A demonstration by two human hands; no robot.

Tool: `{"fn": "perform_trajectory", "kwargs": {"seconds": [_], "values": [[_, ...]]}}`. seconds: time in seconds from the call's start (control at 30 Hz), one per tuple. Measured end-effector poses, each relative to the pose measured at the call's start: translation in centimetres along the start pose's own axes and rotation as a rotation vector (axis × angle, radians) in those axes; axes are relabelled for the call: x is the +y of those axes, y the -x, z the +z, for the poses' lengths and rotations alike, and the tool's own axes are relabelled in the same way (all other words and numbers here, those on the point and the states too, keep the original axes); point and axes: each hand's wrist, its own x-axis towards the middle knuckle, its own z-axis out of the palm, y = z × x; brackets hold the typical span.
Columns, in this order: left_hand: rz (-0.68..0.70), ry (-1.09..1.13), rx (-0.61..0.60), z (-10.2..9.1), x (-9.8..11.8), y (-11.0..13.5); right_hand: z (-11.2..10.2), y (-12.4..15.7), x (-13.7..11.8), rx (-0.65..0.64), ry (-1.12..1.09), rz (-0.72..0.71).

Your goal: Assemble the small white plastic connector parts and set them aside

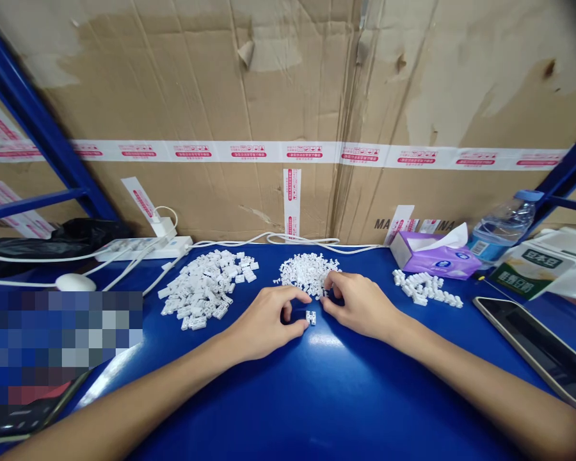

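My left hand (269,323) rests on the blue table with thumb and forefinger apart in a C shape. Close to its thumb tip lies a small white plastic piece with slots (310,317); whether they touch, I cannot tell. At the near right edge of a heap of tiny white plastic parts (307,272) is my right hand (360,304), its fingers curled and thumb and forefinger drawn close together. Whatever sits between those tips is too small to make out. To the left spreads a pile of larger white plastic pieces (201,288).
Right of my right hand lies a smaller group of white pieces (427,288). Beyond are a purple tissue pack (432,256), a water bottle (504,224), a green-and-white box (532,262) and a phone (542,346). A power strip (144,248) with cables stands back left, before cardboard (221,96).
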Motion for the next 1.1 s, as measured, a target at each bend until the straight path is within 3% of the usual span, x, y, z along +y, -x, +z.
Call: {"fn": "perform_trajectory", "kwargs": {"seconds": [0.23,1.1], "values": [[0.024,0.079,-0.020,0.2,0.0,0.0,0.4,0.7,1.1,-0.007,-0.076,-0.097],[0.023,0.063,-0.004,0.3,-0.2,-0.1,0.4,1.2,1.6,0.026,-0.165,-0.209]]}}
